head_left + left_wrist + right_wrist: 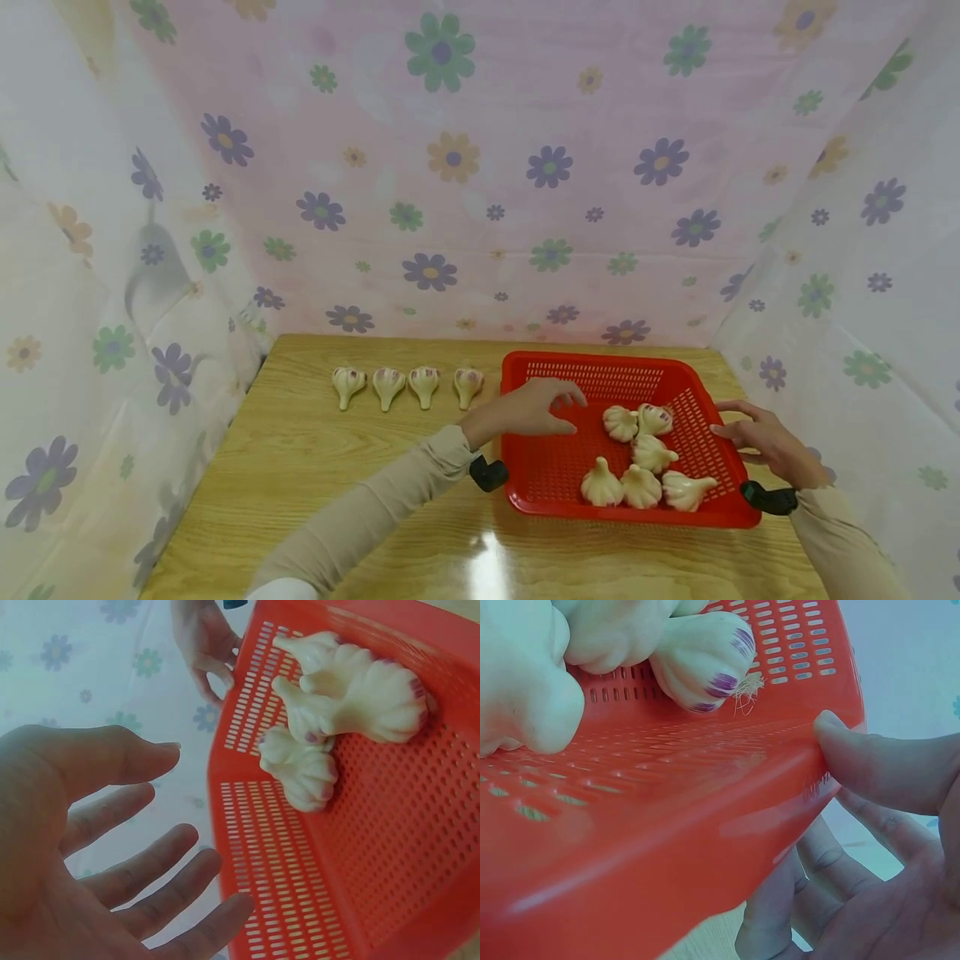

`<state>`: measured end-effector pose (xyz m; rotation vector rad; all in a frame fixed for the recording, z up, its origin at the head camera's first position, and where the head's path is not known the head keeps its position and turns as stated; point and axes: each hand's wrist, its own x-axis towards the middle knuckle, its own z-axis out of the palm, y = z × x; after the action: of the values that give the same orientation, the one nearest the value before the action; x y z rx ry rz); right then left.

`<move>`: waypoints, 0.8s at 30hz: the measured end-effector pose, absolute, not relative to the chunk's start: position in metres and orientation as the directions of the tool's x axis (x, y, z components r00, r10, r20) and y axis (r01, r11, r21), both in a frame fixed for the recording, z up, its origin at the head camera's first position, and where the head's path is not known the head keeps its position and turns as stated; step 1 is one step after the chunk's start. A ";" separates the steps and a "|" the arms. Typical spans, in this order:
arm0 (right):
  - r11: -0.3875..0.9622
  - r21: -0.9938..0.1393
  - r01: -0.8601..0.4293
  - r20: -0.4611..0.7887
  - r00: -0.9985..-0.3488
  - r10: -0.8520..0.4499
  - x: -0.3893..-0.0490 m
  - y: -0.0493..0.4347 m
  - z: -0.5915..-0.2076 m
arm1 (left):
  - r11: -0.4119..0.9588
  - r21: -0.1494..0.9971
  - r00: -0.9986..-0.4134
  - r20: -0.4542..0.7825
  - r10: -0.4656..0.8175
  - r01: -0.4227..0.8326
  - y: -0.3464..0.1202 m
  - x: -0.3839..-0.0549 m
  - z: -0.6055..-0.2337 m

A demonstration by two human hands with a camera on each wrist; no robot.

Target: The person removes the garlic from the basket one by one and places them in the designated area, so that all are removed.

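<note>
A red plastic basket (551, 471) with slotted walls holds several garlic bulbs (602, 485), gathered toward its right half. Over the basket's left part hovers my left hand (534, 408), its fingers spread and loosely bent with nothing between them. In the left wrist view that palm (45, 900) faces the basket, apart from the bulbs. My right hand (772, 442) holds the basket's right rim. The right wrist view shows its thumb (885, 765) on the rim and the fingers around the outside below, partly hidden by the wall.
Left of the basket, several garlic bulbs (387, 386) lie in a row on the wooden table (330, 467), stems toward me. Flower-patterned cloth (495, 192) hangs behind the table and along both sides. Black wrist cameras (489, 473) are worn on both wrists.
</note>
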<state>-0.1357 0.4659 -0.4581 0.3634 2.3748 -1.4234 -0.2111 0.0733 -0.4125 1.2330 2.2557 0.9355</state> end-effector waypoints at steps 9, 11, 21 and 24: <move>0.468 -0.786 0.405 -0.420 -0.904 0.077 -0.136 0.469 -0.462 | 0.408 0.683 -0.511 -0.059 0.858 0.606 0.095 -0.209 -0.425; 0.468 -0.790 0.396 -0.415 -0.908 0.067 -0.136 0.469 -0.462 | 0.411 0.676 -0.501 -0.072 0.863 0.611 0.100 -0.208 -0.429; 0.475 -0.787 0.395 -0.409 -0.909 0.078 -0.137 0.468 -0.462 | 0.409 0.607 -0.438 -0.109 0.892 0.682 0.124 -0.199 -0.445; 0.475 -0.788 0.392 -0.409 -0.910 0.073 -0.136 0.468 -0.462 | 0.399 0.591 -0.413 -0.120 0.903 0.701 0.133 -0.194 -0.448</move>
<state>-0.1363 0.4684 -0.4623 0.3933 2.4077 -1.4085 -0.1942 0.1334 -0.4482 1.3745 2.2374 0.6447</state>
